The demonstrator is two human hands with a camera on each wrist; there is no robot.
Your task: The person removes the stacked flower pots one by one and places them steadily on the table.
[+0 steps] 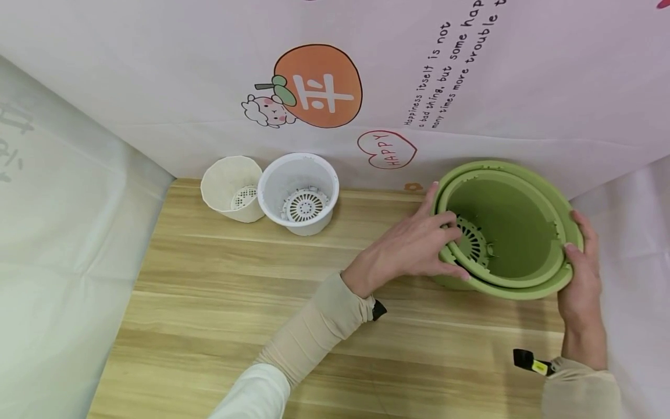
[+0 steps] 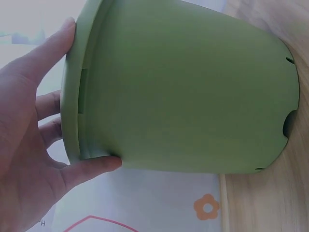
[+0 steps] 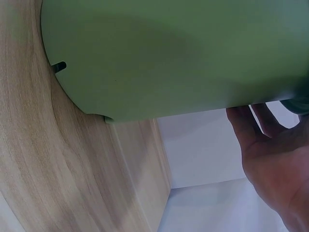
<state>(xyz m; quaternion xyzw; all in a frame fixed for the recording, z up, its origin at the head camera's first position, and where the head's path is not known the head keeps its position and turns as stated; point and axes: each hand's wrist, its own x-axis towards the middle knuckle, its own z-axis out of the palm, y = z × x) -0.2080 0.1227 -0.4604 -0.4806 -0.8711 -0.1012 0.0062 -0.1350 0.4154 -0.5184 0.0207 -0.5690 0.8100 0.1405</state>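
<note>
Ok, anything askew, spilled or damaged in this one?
The green inner pot sits crooked inside the green outer pot, their rims not parallel, and both are tipped on their side, held by the left hand and right hand. Nothing looks spilled or broken.

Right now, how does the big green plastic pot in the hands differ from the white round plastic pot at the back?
The green pot is clearly larger than the white pot. The green pot has an inner green pot nested in it; the white pot holds none. The left hand and right hand grip the green pot's rim; the white pot stands untouched. Both lean towards the camera and show slotted drain bases.
</note>
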